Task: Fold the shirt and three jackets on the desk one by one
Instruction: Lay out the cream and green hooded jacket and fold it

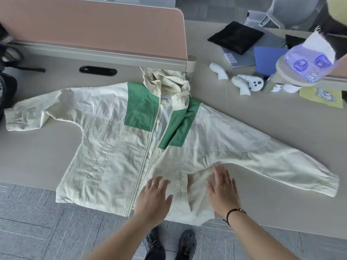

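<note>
A cream hooded jacket (116,147) with green chest panels lies face up and spread on the grey desk (37,156), sleeves out to both sides, zip partly open. Its hem hangs slightly over the near desk edge. My left hand (153,197) rests flat, fingers apart, on the lower front just right of the zip. My right hand (223,190) lies flat on the jacket's lower right panel, where the cloth is rumpled. Neither hand grips the cloth. A folded black garment (235,36) lies at the back right.
A pink partition (93,25) runs along the back of the desk. At the right lie white controllers (247,84), a blue folder (266,59), a tissue pack (309,66) on a small stand and a yellow sheet (323,96). A black bag (5,91) sits at the far left.
</note>
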Demonstrator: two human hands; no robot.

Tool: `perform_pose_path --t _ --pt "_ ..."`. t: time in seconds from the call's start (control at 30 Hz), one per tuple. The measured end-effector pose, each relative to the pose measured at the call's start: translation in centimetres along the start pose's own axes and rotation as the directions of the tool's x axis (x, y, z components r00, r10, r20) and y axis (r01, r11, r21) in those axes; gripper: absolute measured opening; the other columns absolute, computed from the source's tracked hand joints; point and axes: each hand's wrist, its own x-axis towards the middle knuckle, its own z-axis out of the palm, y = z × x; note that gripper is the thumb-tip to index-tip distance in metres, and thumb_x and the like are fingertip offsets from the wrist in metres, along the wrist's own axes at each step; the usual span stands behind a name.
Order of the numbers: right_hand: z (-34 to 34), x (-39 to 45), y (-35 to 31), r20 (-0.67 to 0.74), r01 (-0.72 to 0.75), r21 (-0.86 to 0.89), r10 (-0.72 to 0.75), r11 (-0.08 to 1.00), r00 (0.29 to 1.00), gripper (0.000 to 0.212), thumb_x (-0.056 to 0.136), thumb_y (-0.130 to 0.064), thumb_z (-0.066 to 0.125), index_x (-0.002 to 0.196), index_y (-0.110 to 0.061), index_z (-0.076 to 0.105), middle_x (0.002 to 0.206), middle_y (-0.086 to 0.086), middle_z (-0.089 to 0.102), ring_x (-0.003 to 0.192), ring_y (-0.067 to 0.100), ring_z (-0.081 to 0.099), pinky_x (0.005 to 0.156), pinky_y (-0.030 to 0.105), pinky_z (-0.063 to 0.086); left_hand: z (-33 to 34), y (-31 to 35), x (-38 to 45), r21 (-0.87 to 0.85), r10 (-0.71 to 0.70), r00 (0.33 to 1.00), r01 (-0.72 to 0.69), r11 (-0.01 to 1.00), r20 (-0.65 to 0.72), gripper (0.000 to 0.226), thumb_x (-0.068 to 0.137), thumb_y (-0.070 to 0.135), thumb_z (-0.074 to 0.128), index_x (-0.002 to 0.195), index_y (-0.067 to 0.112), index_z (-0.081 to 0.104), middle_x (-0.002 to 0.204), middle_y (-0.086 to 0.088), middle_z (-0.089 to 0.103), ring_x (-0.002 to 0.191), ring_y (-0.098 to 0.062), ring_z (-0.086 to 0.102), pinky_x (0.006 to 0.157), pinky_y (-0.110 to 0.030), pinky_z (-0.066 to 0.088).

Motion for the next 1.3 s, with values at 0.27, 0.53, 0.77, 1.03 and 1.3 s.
perform_pose_path --t 0.27,0.53,0.77,1.03,1.3 --pt "-3.3 4.2 4.1 0.025 0.099 -0.143 -0.096 0.985 0.995 0.064 0.102 -0.062 0.012 0.159 -0.04 -0.006 0.169 -0.006 -0.006 0.155 0.024 -0.01 0.124 0.052 -0.006 3.8 7.5 2.4 0.081 0.109 0.985 -0.12 0.989 0.13 0.073 0.099 0.066 0.018 0.161 0.032 0.0 0.169 0.003 -0.012 0.155 -0.025 -0.011 0.126 -0.049 -0.002" --pt "-4.4 10.8 7.0 -0.001 0.067 -0.118 -0.068 0.991 0.998 0.064 0.095 -0.076 0.016 0.154 -0.054 0.001 0.164 -0.023 -0.017 0.153 0.024 -0.021 0.116 0.067 -0.012 4.5 5.4 8.9 0.17 0.001 0.991 -0.024 0.985 0.135 0.078 0.094 0.073 0.007 0.155 0.036 -0.023 0.158 0.014 -0.039 0.142 -0.032 -0.041 0.115 -0.068 -0.018" --pt "-6.2 14.2 8.4 0.007 0.066 -0.175 -0.066 0.982 0.998 0.076 0.084 -0.088 0.022 0.15 -0.061 -0.005 0.164 -0.021 -0.022 0.15 0.02 -0.028 0.111 0.073 -0.014 4.6 5.5 12.9 0.171 -0.04 0.996 0.026 0.985 0.081 0.076 0.091 0.08 0.005 0.152 0.046 -0.026 0.156 0.016 -0.041 0.143 -0.026 -0.042 0.115 -0.066 -0.018" --pt "-4.5 11.0 2.6 -0.103 0.074 -0.11 -0.085 0.991 0.991 0.07 0.1 -0.052 0.037 0.159 -0.028 0.011 0.17 0.001 0.0 0.156 0.024 -0.002 0.121 0.063 -0.003 4.8 5.9 9.3 0.137 0.021 0.988 -0.042 0.99 0.152 0.075 0.096 0.073 0.013 0.152 0.043 -0.028 0.156 0.009 -0.043 0.145 -0.022 -0.039 0.121 -0.056 -0.016" --pt "1.7 6.3 -6.7 0.063 0.307 -0.12 -0.301 0.944 0.951 0.073 0.102 -0.062 0.023 0.161 -0.03 -0.006 0.164 0.001 -0.027 0.152 0.027 -0.024 0.122 0.055 -0.014 0.4 -4.2 6.0 0.011 -0.218 0.957 0.224 0.974 -0.194 0.063 0.102 0.058 0.012 0.161 0.035 0.004 0.168 0.008 -0.011 0.154 -0.016 -0.017 0.125 -0.042 -0.009"
